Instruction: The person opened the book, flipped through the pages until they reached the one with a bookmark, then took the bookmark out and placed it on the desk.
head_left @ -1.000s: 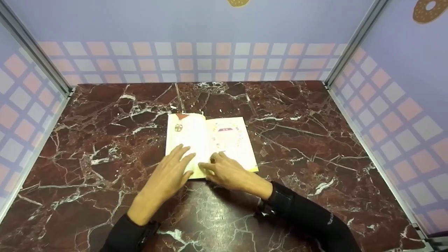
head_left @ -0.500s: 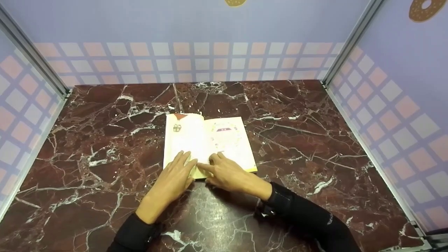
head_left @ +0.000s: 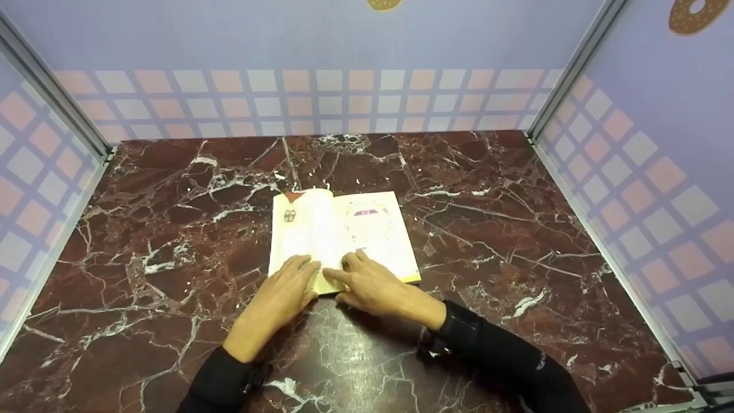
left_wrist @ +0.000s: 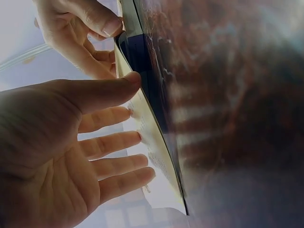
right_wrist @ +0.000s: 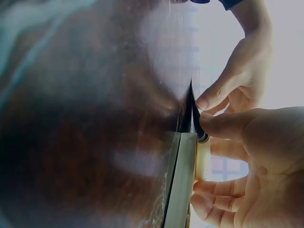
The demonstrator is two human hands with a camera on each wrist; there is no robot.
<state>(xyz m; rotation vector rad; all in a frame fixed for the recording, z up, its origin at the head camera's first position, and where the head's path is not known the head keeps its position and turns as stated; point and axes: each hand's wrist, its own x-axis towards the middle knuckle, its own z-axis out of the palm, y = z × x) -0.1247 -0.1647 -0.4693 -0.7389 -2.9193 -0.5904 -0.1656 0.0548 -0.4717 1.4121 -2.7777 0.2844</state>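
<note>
An open book (head_left: 373,229) lies on the marble table, a small picture at the top of its left page and a ring of pictures on the right one. My left hand (head_left: 281,292) rests on the lower left page, its fingers nearly straight; in the left wrist view the left hand (left_wrist: 95,142) has its fingertips on the page and its thumb at the lower edge. My right hand (head_left: 375,287) touches the book near the spine, index finger extended and other fingers bent. From the right wrist view, the right hand (right_wrist: 256,161) has its thumb at the book's edge beside the page block (right_wrist: 182,180).
The dark red marble table (head_left: 487,241) extends around the book. Pale purple panels with pink and white squares (head_left: 298,106) stand at the back and both sides, joined by grey metal posts (head_left: 579,69).
My left hand has slid down toward the book's lower edge and slightly right. The left page's upper edge has shifted slightly. My right hand has hardly moved.
</note>
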